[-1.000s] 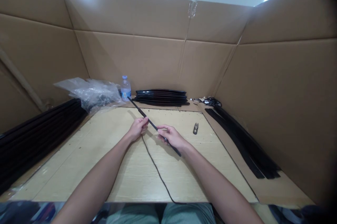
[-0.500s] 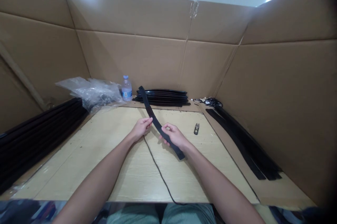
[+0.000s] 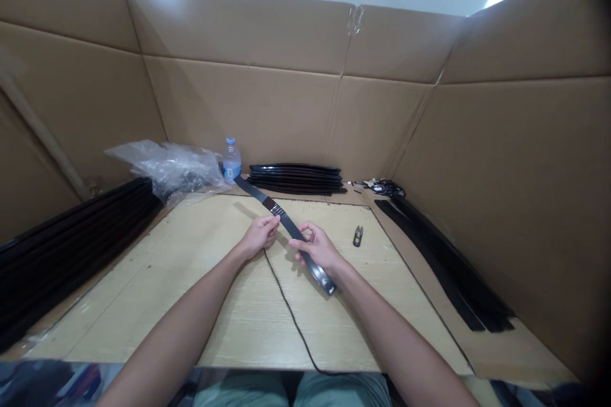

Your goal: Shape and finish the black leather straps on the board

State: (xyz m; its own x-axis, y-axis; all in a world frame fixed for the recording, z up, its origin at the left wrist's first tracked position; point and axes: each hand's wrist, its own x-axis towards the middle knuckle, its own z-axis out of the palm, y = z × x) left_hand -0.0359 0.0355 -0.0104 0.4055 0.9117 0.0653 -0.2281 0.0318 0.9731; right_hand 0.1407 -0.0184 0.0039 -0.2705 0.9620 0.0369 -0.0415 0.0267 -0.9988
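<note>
A long, slightly curved black strip (image 3: 291, 226) slants over the table, its glossy near end catching the light. My right hand (image 3: 316, 248) is closed around its lower half. Several turns of dark cord (image 3: 284, 295) seem to wrap the strip just above my left hand (image 3: 260, 235), which is closed in a pinch on the cord beside the strip. From there the cord hangs down to the table and runs toward its front edge. To the right of my hands lies a small pair of thread snips (image 3: 358, 236).
Black strips are stacked at the back (image 3: 296, 179), and more lie along the left side (image 3: 81, 254) and right side (image 3: 439, 260). A water bottle (image 3: 231, 162) stands beside a clear plastic bag (image 3: 176, 168). Tangled cord (image 3: 386, 187) sits back right. Cardboard walls (image 3: 248, 101) enclose the table.
The strip has rolled in my hands, from edge-on to one broad face and now to a shinier face with cord turns showing. Both hands stay in nearly the same place.
</note>
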